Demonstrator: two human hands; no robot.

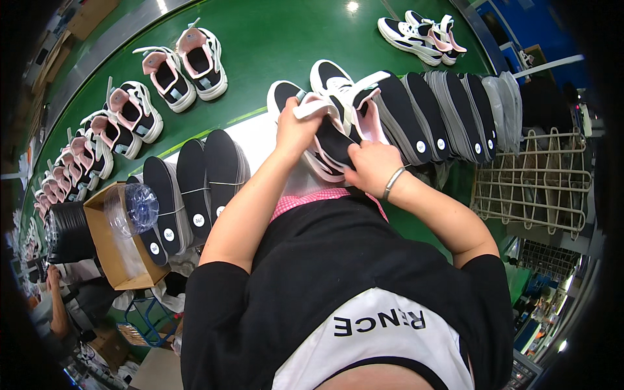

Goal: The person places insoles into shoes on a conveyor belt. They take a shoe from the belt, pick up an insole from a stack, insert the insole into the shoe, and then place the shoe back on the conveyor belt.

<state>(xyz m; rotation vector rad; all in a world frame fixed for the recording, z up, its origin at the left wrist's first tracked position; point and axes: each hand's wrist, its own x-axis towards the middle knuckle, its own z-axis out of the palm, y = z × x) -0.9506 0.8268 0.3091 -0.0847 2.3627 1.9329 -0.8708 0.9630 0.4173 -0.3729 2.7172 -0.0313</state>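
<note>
Clasped in the left hand [299, 133] was the pale pink tongue [323, 106] of a white-and-black shoe [318, 160], pulled up from its opening, while the right hand [376, 166] had thumb and fingers closed at the heel end of a black insole [336, 144]; its underside grip was hidden from me. At far left, a curving line of similar shoes [133, 114] stood along the green table [273, 39]. Nearer, a cardboard box [106, 237] held clear plastic, and beside it came tied insole bundles [188, 188]. The shoe being handled stood at the table's near edge, in front of the person, the insole part-way inside it. Should the tongue slip, I judged, the collar could close and make the insole buckle or curl under at the toe. Just right stood its mate [338, 84]; a hard push might have shoved the two together. Further right, insole stacks [426, 114] leaned close to the right hand, so a careless backward swing could have toppled them.
</note>
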